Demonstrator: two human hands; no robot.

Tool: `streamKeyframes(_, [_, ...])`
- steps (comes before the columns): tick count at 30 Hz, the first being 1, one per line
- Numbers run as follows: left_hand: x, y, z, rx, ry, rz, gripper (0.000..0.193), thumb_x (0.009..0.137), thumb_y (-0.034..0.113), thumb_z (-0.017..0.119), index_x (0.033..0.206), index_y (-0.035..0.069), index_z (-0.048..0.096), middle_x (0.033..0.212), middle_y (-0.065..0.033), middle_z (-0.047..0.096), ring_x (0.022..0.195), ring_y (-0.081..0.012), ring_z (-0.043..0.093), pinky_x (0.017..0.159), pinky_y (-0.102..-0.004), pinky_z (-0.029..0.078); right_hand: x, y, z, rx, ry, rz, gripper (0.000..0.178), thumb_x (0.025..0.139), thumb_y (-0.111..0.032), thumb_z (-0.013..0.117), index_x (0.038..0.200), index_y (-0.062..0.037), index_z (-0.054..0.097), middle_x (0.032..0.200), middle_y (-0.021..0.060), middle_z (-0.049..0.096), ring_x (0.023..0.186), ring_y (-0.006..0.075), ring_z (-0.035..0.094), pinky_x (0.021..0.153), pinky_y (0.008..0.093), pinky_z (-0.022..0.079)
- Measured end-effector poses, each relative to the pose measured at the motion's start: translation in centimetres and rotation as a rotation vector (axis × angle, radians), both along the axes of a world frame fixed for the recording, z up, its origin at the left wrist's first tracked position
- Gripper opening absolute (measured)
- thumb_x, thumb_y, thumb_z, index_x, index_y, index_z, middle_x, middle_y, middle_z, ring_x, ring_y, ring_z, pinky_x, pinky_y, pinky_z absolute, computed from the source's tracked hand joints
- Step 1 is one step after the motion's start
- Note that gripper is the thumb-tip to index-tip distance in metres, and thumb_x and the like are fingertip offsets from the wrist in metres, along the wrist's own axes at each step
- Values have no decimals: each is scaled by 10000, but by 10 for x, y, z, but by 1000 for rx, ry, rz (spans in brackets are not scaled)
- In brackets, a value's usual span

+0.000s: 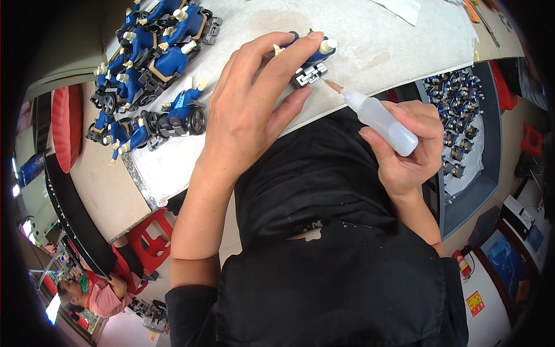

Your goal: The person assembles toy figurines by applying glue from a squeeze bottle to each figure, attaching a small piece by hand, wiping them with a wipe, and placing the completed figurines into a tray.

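Under the fingers of my left hand point(248, 98) lies a small wheelchair figure point(321, 51) in blue, with a pale neck stub and a grey footrest part point(310, 74) facing me. That hand is closed on the figure against the white-covered table, hiding much of it. My right hand point(411, 141) grips a translucent squeeze bottle point(381, 120) holding a little liquid. Its brownish needle tip point(332, 85) points at the footrest part, touching it or very close; I cannot tell which.
Several blue headless wheelchair figures point(151, 69) crowd the table's left side. A grey tray point(492, 173) at the right holds many more. White paper point(403, 8) and an orange cutter point(471, 11) lie at the far edge. A red stool point(151, 240) and a seated person point(95, 295) are at lower left.
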State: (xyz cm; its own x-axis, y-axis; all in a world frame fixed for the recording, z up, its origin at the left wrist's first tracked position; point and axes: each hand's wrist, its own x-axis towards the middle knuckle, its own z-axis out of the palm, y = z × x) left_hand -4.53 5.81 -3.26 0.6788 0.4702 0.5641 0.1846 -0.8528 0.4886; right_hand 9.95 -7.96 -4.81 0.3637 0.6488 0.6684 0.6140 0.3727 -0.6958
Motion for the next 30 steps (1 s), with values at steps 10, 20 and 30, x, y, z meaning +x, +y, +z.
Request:
streamKeyframes(10, [-2, -2, 5, -31, 70, -7, 544, 597, -8, 721, 1110, 46, 547, 1066, -113, 577, 978, -258, 548, 775, -318, 460, 2, -2, 0, 15, -4, -16, 460, 563, 16, 786, 955, -4, 546, 870, 102, 584, 744, 163, 543, 622, 239, 465])
streamKeyframes(20, [-2, -2, 5, -15, 70, -9, 541, 600, -2, 721, 1111, 48, 551, 1069, -111, 577, 964, -252, 550, 756, -313, 461, 0, -4, 0, 5, 22, 23, 471, 551, 2, 799, 954, -10, 555, 870, 100, 584, 731, 163, 544, 591, 238, 453])
streamKeyframes(30, [-2, -1, 5, -13, 81, -13, 533, 602, -3, 717, 1106, 37, 547, 1075, -94, 584, 987, -253, 541, 778, -321, 459, -1, -2, -2, -6, 11, 16, 469, 544, -7, 805, 942, -12, 557, 852, 98, 587, 712, 158, 549, 581, 231, 452])
